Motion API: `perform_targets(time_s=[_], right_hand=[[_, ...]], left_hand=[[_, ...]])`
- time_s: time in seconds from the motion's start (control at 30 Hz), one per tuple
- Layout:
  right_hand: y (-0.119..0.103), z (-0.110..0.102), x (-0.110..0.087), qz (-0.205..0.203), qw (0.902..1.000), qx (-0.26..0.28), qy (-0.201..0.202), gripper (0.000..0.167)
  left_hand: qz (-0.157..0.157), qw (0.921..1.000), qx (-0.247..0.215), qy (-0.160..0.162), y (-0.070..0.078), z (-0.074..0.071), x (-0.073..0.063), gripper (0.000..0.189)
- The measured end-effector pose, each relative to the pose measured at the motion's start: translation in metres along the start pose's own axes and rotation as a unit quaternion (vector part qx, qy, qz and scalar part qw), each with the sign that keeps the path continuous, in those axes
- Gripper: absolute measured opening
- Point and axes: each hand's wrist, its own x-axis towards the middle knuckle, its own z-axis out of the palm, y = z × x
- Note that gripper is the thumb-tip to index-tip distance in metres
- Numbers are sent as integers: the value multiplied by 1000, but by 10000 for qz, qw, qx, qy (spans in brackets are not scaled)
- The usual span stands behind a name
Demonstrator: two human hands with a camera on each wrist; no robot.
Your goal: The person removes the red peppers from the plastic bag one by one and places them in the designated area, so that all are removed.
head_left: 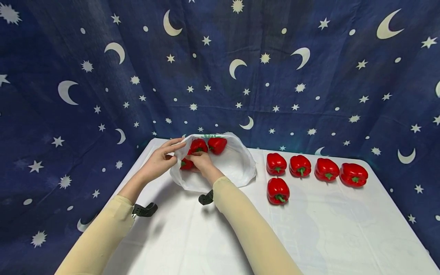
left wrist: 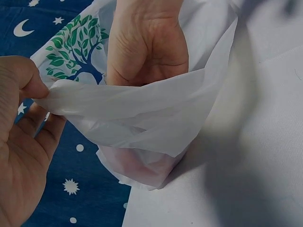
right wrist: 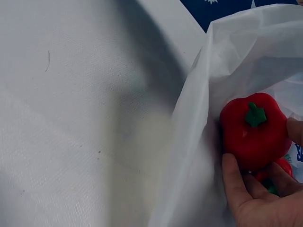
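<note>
A white plastic bag (head_left: 233,168) lies on its side with its mouth toward me, and a green-leaved tree print (left wrist: 78,47) shows on it. My left hand (head_left: 158,162) pinches the left edge of the bag's mouth between thumb and fingers. Inside the bag, my right hand (right wrist: 270,203) grips a red bell pepper (right wrist: 255,135), its fingers and thumb spread around the sides. That pepper sits at the bag's left wall, green stem facing out. Two further red peppers, one in the middle (head_left: 198,144) and one to the right (head_left: 217,145), lie deeper in the bag.
On the white table (head_left: 326,229), right of the bag, several red bell peppers (head_left: 326,169) stand in a row. One more pepper (head_left: 278,191) lies in front of the row's left end. A dark blue cloth (head_left: 220,95) with moons and stars hangs behind the table.
</note>
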Motion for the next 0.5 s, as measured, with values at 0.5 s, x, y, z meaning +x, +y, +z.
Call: perform_targets(time_s=[0.5], right_hand=[[-7, -30, -14, 109, 9975, -338, -613, 57]], left_hand=[[178, 9997, 135, -36, -31, -1, 6, 58]])
